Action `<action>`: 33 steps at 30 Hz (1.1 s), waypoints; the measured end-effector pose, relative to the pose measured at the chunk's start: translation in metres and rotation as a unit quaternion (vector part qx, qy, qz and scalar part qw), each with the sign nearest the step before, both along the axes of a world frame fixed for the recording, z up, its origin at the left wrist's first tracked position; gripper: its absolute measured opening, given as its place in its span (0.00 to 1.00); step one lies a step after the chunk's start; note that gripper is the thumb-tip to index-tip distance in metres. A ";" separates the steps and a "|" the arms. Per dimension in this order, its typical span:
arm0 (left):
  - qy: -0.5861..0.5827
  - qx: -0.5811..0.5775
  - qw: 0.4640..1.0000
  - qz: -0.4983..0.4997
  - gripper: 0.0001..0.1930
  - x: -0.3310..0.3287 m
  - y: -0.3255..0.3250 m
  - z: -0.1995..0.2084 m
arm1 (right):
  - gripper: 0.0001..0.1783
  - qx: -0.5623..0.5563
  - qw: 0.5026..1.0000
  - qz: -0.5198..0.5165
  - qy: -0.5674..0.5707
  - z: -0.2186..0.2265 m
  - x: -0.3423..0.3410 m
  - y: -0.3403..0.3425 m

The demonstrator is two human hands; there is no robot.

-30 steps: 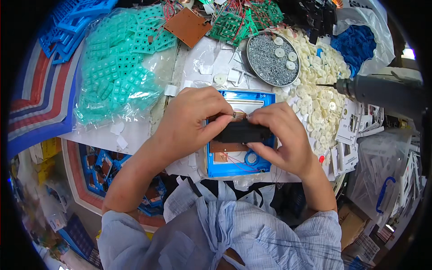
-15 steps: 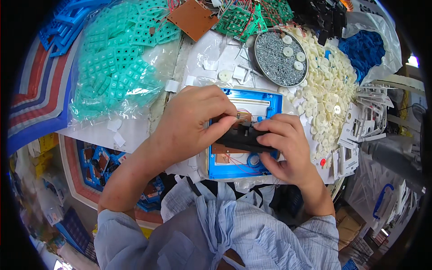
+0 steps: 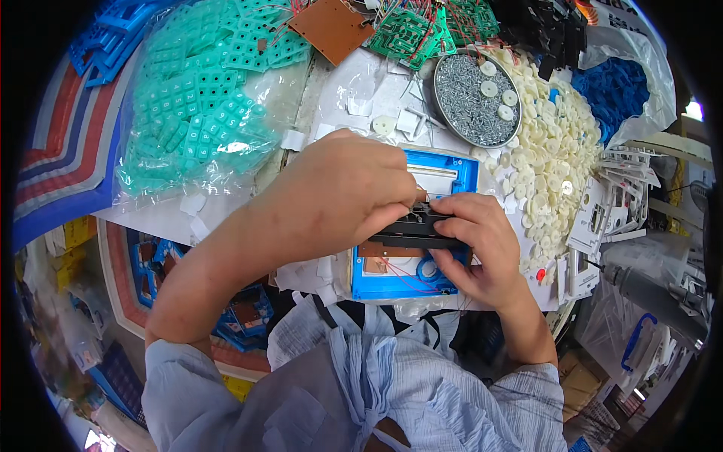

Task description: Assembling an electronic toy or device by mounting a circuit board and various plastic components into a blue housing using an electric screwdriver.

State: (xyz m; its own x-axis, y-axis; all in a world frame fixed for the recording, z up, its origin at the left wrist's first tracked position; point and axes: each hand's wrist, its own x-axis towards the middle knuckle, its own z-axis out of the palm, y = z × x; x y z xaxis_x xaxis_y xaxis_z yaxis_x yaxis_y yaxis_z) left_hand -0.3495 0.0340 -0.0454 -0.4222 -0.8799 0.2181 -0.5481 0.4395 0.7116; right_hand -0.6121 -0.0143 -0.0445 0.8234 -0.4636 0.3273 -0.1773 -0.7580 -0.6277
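Observation:
A long black plastic part [image 3: 399, 240] lies across an open blue casing [image 3: 363, 288]. My right hand [image 3: 482, 241] grips the part's right end, fingers over its top and thumb below. My left hand [image 3: 361, 184] is closed in a pinch over the middle of the same part. What its fingertips hold is hidden, though thin wires show close by. Inside the casing are a brown circuit board [image 3: 369, 250], thin red wires [image 3: 407, 279] and a round blue ring [image 3: 429, 270].
A plastic bag of green keypads [image 3: 196, 113] is at the left. Behind the casing stand a round dish of screws [image 3: 474, 105], green circuit boards [image 3: 410, 34] and a brown board [image 3: 331, 30]. A heap of cream discs [image 3: 553, 151] spreads to the right, near a power screwdriver [image 3: 655, 297].
My left hand has moved slightly right, over the black part. The black part has turned so more of its upper side shows. My right hand keeps its grip.

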 end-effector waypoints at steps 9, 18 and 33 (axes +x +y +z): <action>-0.106 0.028 0.990 -0.087 0.10 0.003 -0.015 0.014 | 0.23 0.002 1.000 0.006 0.007 0.002 0.001 -0.003; -0.089 0.010 0.995 -0.051 0.09 0.003 -0.015 0.013 | 0.23 -0.001 1.000 0.016 0.006 0.002 0.004 -0.007; -0.071 -0.019 0.995 -0.073 0.06 0.004 -0.015 0.013 | 0.22 -0.010 1.000 0.023 0.006 0.003 0.006 -0.008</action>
State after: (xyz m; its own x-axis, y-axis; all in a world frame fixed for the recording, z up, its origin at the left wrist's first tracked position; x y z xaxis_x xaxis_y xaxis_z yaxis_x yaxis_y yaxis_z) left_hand -0.3460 0.0194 -0.0323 -0.5739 -0.7991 0.1790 -0.5702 0.5468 0.6131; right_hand -0.6065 -0.0219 -0.0417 0.8477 -0.4189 0.3254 -0.1501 -0.7778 -0.6103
